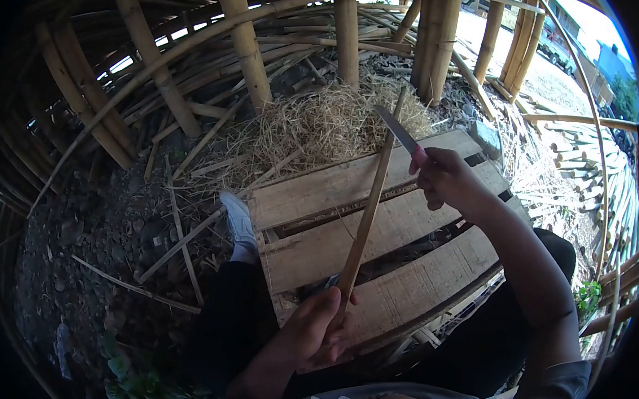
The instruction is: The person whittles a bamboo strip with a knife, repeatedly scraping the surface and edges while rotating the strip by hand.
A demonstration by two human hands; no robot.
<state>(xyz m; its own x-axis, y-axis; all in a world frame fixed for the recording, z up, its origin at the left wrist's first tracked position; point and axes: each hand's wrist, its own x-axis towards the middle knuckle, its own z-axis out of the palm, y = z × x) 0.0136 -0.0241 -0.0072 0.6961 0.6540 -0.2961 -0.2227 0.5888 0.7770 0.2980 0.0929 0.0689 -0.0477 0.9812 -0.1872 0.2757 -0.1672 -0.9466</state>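
Note:
A long, narrow bamboo strip (370, 206) slants up and away over a slatted wooden bench (336, 249). My left hand (315, 327) is wrapped round its near end, close to my body. In my right hand (445, 180) is a knife (400, 132) with a reddish handle, its blade pointing up and to the left. The blade's tip is near the upper part of the strip; whether they touch I cannot tell. Part of the knife handle is hidden by my fingers.
Behind the bench lies a heap of shavings (323, 127). Upright bamboo posts (245, 52) stand beyond it. Cut bamboo pieces (612, 191) lie at the right, loose strips (180, 236) at the left. My shoe (238, 219) is beside the bench's left edge.

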